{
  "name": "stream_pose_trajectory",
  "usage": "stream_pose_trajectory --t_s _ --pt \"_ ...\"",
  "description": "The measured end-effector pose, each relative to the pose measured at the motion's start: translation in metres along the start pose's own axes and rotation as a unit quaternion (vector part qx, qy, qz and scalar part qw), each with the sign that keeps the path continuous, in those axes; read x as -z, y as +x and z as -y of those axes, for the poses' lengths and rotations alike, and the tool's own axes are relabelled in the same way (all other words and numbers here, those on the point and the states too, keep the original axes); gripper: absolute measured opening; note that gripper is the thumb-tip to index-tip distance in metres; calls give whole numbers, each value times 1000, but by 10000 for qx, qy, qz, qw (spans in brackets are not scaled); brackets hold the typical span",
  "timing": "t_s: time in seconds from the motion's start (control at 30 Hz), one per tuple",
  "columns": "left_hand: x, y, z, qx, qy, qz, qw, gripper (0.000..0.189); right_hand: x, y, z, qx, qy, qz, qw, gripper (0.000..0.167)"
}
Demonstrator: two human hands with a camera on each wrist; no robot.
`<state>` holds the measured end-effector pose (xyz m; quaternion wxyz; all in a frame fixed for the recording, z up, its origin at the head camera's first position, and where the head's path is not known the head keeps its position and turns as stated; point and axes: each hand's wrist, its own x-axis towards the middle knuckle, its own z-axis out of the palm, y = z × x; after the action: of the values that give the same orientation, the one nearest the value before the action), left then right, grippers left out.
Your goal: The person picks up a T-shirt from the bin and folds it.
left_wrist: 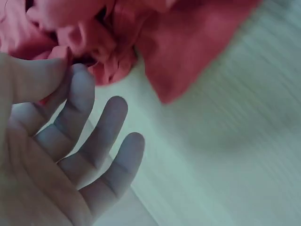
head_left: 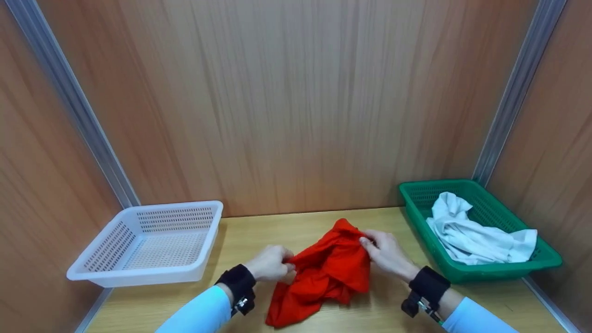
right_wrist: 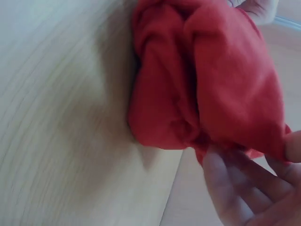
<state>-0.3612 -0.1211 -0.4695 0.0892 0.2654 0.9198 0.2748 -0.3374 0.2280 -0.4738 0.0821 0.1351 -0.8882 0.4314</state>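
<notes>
A crumpled red cloth (head_left: 330, 268), perhaps a garment, hangs bunched between the two hands, its lower end on the tabletop. On its left side the left hand (head_left: 273, 263) pinches an edge. In the left wrist view, the thumb and index finger close on the red fabric (left_wrist: 188, 42) while the other fingers (left_wrist: 124, 160) spread loosely. The right hand (head_left: 388, 252) pinches the cloth's upper right edge between thumb and fingers. Folds of the cloth (right_wrist: 235, 80) drape from that grip in the right wrist view. The garment's exact kind cannot be told.
A white perforated basket (head_left: 143, 275) stands on the left of the wooden table (head_left: 259, 229). At the right is a green basket (head_left: 508, 267) with a crumpled white cloth (head_left: 476, 240) in it. Wood panels (head_left: 305, 106) enclose the back and sides.
</notes>
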Motion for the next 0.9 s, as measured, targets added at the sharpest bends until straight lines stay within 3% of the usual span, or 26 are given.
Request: stream_pose_trajectory --t_s 0.1,0.2,0.33,0.5,0.6,0.73,0.8,0.83,0.87,0.9 --pt "13 -4 3 50 -412 -787 9960 17 12 1 3 -119 526 -352 9979 17" --pt "29 -3 -2 53 -865 -1581 9836 23 21 5 9 -132 970 -709 9927 18" --pt "51 3 -19 172 -1840 -2026 9617 28 29 13 21 -6 1389 -817 9869 14" --pt "75 6 -37 504 -3420 -2307 9096 32 38 19 37 -107 1365 -657 9884 19" --pt "85 4 -45 582 -4002 -2511 8794 34 43 20 44 -195 1414 -581 9881 29" --pt "95 5 -53 644 -4815 -2779 8287 32 40 19 47 142 1532 -354 9875 47" --pt "97 8 -55 675 -5033 -2874 8121 27 32 17 45 362 1313 -181 9905 56" --pt "97 8 -55 713 -4970 -2918 8141 25 27 14 44 416 1103 -66 9930 58" --pt "96 9 -54 737 -4803 -2945 8229 25 22 12 43 414 852 55 9955 59" --pt "93 10 -53 738 -4532 -2949 8380 29 16 9 42 388 528 192 9977 58"
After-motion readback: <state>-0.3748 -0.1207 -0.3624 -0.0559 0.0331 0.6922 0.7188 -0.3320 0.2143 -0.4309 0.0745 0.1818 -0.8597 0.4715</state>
